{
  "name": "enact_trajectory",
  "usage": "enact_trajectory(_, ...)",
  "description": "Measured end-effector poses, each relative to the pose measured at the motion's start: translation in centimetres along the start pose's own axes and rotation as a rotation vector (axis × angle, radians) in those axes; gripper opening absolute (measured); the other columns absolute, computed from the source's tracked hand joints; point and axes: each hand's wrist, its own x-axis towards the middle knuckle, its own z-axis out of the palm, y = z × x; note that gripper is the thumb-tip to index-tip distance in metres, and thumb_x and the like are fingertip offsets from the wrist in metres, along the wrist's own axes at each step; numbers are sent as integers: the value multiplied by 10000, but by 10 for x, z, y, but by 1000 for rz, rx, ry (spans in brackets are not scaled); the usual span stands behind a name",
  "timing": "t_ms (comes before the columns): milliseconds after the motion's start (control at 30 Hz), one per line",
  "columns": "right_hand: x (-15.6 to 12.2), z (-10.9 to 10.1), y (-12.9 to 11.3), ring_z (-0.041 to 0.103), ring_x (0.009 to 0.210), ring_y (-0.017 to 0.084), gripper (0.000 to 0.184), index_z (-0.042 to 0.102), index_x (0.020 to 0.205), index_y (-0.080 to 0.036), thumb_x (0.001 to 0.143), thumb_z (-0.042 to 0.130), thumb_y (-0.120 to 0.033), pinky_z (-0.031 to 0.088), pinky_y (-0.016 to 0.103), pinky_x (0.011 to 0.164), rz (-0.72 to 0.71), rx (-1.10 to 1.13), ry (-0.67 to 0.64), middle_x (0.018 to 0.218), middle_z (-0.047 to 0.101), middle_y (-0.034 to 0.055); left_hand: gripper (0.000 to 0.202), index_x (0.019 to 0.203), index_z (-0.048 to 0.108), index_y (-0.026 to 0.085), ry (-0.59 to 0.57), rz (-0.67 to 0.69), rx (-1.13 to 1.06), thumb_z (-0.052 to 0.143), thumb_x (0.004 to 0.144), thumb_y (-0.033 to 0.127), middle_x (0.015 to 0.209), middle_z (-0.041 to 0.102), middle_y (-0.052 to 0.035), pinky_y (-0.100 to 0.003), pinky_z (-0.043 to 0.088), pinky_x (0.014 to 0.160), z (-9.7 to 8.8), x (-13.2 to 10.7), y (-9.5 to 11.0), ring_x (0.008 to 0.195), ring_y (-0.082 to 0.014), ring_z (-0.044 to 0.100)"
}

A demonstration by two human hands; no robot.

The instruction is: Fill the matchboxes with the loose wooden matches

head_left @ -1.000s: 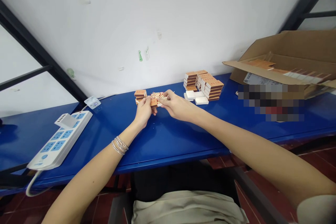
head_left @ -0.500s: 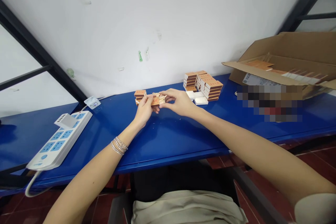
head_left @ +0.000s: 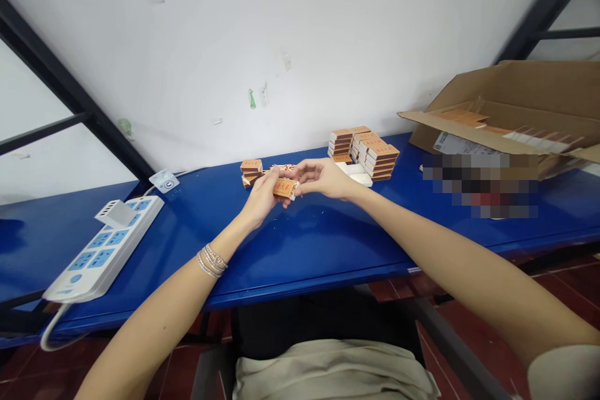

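Crowded blue table (head_left: 328, 244): matchbox stacks (head_left: 370, 151), power strip (head_left: 100, 250), cardboard box (head_left: 515, 90) off right.
The left hand (head_left: 262, 197) and right hand (head_left: 328, 178) both pinch one orange matchbox (head_left: 284, 187) between them.

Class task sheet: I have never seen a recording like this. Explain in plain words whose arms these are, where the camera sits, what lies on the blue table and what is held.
No machine here: both bare arms belong to one person. Every picture comes from one camera on that person's head, looking forward and down, so the arms enter from below. The left hand, bracelets at its wrist, and the right hand together hold one orange box above the blue table. Behind it lie a small pile of boxes and what look like loose matchsticks. To the right stand stacked boxes beside white trays, then an open cardboard carton. A power strip lies at the left.
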Motion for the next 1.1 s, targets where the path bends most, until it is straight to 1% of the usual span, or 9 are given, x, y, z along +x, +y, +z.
enact_trajectory(133,2,2,6,632,617,121,449,573,799,-173,489,884,-266,554,289,614,9,6,11,709,652,-25,476,1020,627,118,-46,-25,41,556,854,559,677,623,-33,-252,460,466,2,-4,-3,518,-127,565)
enact_trajectory(333,2,0,5,620,546,120,439,568,765,-162,490,894,-269,543,268,536,79,19,-5,629,648,-21,413,1034,602,136,-70,-21,65,538,871,511,705,622,-34,-261,456,492,0,-2,-4,541,-133,563)
enact_trajectory(433,1,1,4,654,572,155,432,593,836,-153,561,866,-343,572,303,538,120,71,27,665,669,10,383,1096,576,156,46,30,86,511,891,473,799,628,-40,-261,453,525,-3,3,-6,577,-124,560)
enact_trajectory(533,1,3,0,683,688,179,501,619,1023,-161,618,830,-367,601,335,593,69,76,13,824,691,40,418,1146,555,168,180,68,134,475,906,501,840,605,-38,-252,440,542,-4,6,-8,590,-110,538)
enact_trajectory(667,-1,7,-5,669,739,166,564,627,1093,-180,584,840,-301,583,318,630,-66,-169,6,1010,683,62,507,1206,531,171,175,39,139,424,915,572,828,585,-40,-247,426,534,-3,6,-11,611,-121,536)
enact_trajectory(767,-1,5,-6,657,735,150,447,658,1033,-170,630,804,-299,547,300,659,-155,-436,100,1032,679,74,569,1279,480,175,136,29,156,396,916,605,858,601,-55,-262,456,563,-3,5,-10,650,-137,567)
enact_trajectory(833,0,-2,-6,651,744,149,406,674,1011,-167,646,791,-302,527,296,674,-189,-562,185,1038,673,81,578,1321,443,184,172,31,213,407,918,596,902,596,-59,-269,478,589,-5,6,-9,674,-137,583)
enact_trajectory(933,3,-16,-7,627,706,146,399,694,994,-154,644,792,-320,499,292,656,-173,-653,298,994,684,81,533,1314,450,183,227,39,337,421,931,553,931,561,-53,-256,487,596,-10,9,-11,706,-129,589)
enact_trajectory(1100,6,-32,-9,588,629,138,423,723,967,-149,610,810,-358,464,294,610,-43,-645,347,871,708,63,460,1287,451,187,203,66,449,403,953,500,872,532,-27,-229,476,585,-15,11,-16,704,-114,571)
